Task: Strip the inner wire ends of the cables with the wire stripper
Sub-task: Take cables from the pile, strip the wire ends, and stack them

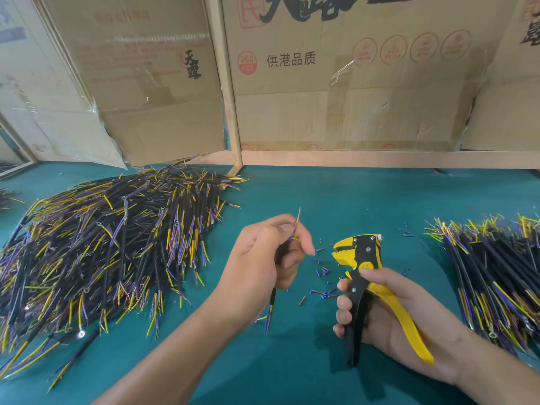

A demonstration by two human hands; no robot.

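Head view of a wire-stripping station. The left hand (263,255) pinches one black-jacketed cable (272,299) between thumb and curled fingers, held above the green tabletop (365,200) near its middle. The cable's long axis runs nearly upright in the view: its lower end, with blue and yellow inner wires, hangs below the wrist toward the camera, while a thin bared conductor tip (298,214) projects up and away past the thumb. A short loop of blue and yellow inner wire shows at the fingertips.

The right hand (377,311) is wrapped round the handles of the yellow-and-black wire stripper (362,258), whose jaws point left toward the cable and stand just apart from it; how far the jaws are parted is hard to tell.

Judged step: presenting the next inner wire end to the stripper. To do it well, separate a single inner wire, feed it squarely into the jaws across the blades, keep the inserted length short and equal each time, and squeeze once, fully.

Cut blue insulation scraps (323,287) lie between the hands. A large cable pile (102,244) lies at left, a smaller cable pile (496,273) at right, and cardboard boxes (350,97) stand behind.
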